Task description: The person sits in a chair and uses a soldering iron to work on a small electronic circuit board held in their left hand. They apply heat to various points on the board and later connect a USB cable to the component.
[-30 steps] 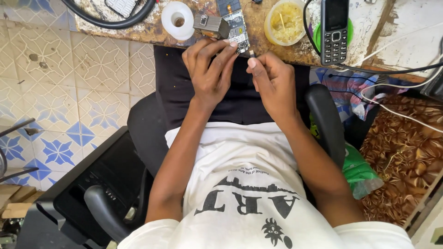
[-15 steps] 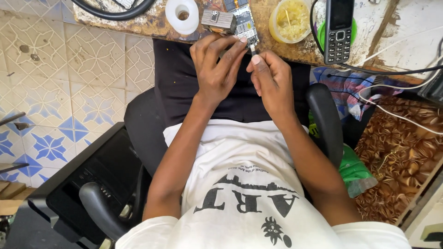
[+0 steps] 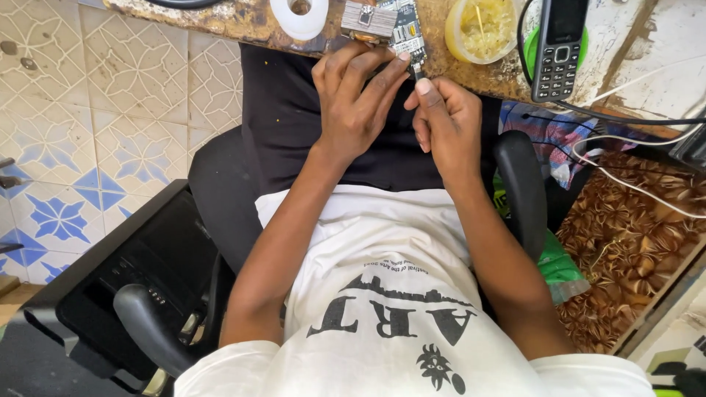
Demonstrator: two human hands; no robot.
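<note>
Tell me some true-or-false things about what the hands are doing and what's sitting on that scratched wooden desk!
1. Both hands meet at the small green circuit board at the desk's edge. True: the left hand has its fingers on it and the right hand pinches something tiny beside it.
2. The black push-button phone is in the right hand. False: it lies on the worn wooden desk, untouched.
3. A white roll of tape lies left of the board. True.
4. The round yellow plastic tub is on the tiled floor. False: it stands on the desk, between board and phone.
</note>
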